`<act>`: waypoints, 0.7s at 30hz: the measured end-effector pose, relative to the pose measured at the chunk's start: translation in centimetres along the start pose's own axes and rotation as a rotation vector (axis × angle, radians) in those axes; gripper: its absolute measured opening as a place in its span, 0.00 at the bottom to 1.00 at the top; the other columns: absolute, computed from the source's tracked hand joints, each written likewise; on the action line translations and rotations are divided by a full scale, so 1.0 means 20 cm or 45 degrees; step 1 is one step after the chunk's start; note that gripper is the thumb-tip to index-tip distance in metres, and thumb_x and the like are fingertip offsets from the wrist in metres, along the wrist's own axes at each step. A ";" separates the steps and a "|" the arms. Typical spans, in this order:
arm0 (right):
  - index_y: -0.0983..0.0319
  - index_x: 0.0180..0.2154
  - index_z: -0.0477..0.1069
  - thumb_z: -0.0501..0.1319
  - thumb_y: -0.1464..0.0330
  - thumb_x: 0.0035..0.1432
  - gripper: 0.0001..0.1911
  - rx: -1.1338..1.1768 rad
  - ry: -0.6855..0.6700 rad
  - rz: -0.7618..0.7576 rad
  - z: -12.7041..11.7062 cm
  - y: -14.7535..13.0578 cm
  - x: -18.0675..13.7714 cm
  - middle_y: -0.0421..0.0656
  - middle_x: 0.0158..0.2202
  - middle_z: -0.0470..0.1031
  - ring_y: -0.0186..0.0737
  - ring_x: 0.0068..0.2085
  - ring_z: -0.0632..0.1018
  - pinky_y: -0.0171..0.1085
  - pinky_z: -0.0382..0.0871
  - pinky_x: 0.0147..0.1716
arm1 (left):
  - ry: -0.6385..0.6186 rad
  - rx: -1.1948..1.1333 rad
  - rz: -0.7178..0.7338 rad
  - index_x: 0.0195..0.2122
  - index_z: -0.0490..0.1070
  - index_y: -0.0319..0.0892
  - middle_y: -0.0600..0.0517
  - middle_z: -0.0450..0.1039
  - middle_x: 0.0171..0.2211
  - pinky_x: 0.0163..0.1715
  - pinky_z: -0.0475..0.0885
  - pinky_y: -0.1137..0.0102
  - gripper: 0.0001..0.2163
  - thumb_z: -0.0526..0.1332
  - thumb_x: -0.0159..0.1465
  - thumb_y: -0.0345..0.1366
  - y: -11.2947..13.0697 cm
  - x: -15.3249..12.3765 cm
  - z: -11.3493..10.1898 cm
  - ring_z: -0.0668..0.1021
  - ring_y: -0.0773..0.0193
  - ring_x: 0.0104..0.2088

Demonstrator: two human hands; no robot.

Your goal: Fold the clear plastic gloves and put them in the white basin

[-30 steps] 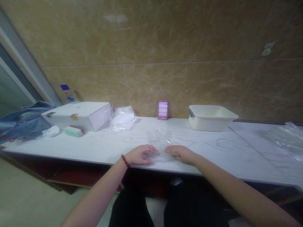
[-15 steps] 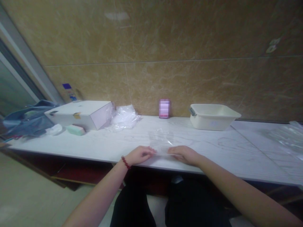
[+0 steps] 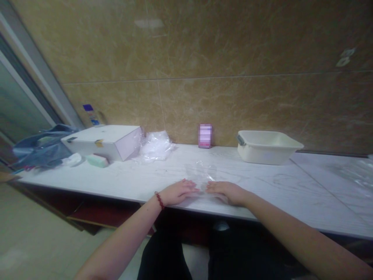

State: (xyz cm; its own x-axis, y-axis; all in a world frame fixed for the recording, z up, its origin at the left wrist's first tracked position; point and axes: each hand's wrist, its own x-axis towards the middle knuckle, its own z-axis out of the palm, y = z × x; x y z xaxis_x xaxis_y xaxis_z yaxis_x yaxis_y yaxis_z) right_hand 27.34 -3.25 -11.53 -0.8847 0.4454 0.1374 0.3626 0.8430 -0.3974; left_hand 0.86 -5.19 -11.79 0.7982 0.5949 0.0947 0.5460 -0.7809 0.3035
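Note:
A clear plastic bag (image 3: 201, 171) lies flat on the white wood-grain table (image 3: 140, 179), close to its front edge. On the bag's near left side rests my left hand (image 3: 179, 191), palm down with its fingers stretched out; a red bead bracelet circles the wrist. My right hand (image 3: 225, 191) lies on the near right side, fingers extended toward the left. A short gap separates the fingertips of both hands. The bag's near edge is partly hidden under them.
A cream plastic basin (image 3: 266, 149) stands back right, with more clear plastic (image 3: 355, 171) at the far right. A pink-purple box (image 3: 205, 136) leans by the wall. To the left are crumpled plastic bags (image 3: 157, 146), a white box (image 3: 101, 142), a green-white sponge (image 3: 97, 160) and blue cloth (image 3: 43, 149).
My fingers were curled at the bag's near edge and are now flattened out on it. My left hand has come slightly right. The whole view has shifted a little.

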 end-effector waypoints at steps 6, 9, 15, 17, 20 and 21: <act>0.58 0.47 0.62 0.46 0.68 0.56 0.18 0.048 0.040 0.060 -0.01 -0.05 0.00 0.40 0.48 0.63 0.34 0.51 0.61 0.37 0.54 0.50 | 0.068 -0.166 0.057 0.51 0.57 0.48 0.53 0.63 0.48 0.52 0.48 0.66 0.19 0.51 0.57 0.40 0.02 -0.01 -0.04 0.61 0.65 0.51; 0.57 0.48 0.61 0.46 0.67 0.55 0.18 0.063 0.061 0.117 0.00 -0.05 -0.01 0.40 0.48 0.64 0.35 0.50 0.63 0.37 0.55 0.49 | 0.053 -0.170 0.099 0.52 0.55 0.47 0.52 0.58 0.51 0.52 0.48 0.64 0.23 0.55 0.54 0.39 0.02 -0.01 -0.03 0.59 0.62 0.53; 0.56 0.47 0.62 0.46 0.67 0.55 0.18 0.100 0.079 0.081 0.01 -0.02 -0.03 0.38 0.48 0.64 0.33 0.49 0.65 0.35 0.56 0.49 | 0.063 -0.197 0.073 0.52 0.55 0.47 0.52 0.53 0.54 0.53 0.48 0.64 0.21 0.52 0.56 0.35 0.02 0.01 0.00 0.56 0.63 0.54; 0.56 0.47 0.63 0.46 0.66 0.55 0.18 0.118 0.106 0.091 0.01 -0.02 -0.04 0.38 0.47 0.65 0.33 0.47 0.67 0.35 0.57 0.48 | 0.078 -0.249 0.045 0.50 0.58 0.46 0.52 0.56 0.53 0.52 0.51 0.67 0.17 0.48 0.59 0.34 0.02 0.01 0.00 0.59 0.65 0.52; 0.57 0.46 0.63 0.46 0.64 0.55 0.18 0.198 0.172 0.141 -0.01 -0.05 -0.03 0.40 0.45 0.67 0.35 0.45 0.68 0.35 0.59 0.46 | 0.149 -0.318 -0.047 0.47 0.62 0.44 0.51 0.64 0.48 0.48 0.57 0.70 0.15 0.46 0.60 0.35 0.04 0.03 0.00 0.66 0.66 0.47; 0.58 0.45 0.64 0.45 0.64 0.55 0.18 0.226 0.206 0.195 -0.01 -0.05 -0.02 0.41 0.44 0.68 0.36 0.44 0.69 0.35 0.60 0.45 | 0.189 -0.328 -0.094 0.45 0.64 0.43 0.51 0.66 0.45 0.46 0.59 0.70 0.15 0.46 0.60 0.36 0.04 0.04 -0.01 0.68 0.66 0.45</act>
State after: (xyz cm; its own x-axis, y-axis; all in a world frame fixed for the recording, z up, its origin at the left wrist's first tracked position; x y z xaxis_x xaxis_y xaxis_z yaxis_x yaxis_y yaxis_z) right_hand 27.37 -4.25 -10.95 -0.7603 0.6177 0.2008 0.4189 0.7026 -0.5751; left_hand 1.92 -5.25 -11.33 0.7021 0.6848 0.1953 0.5036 -0.6714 0.5437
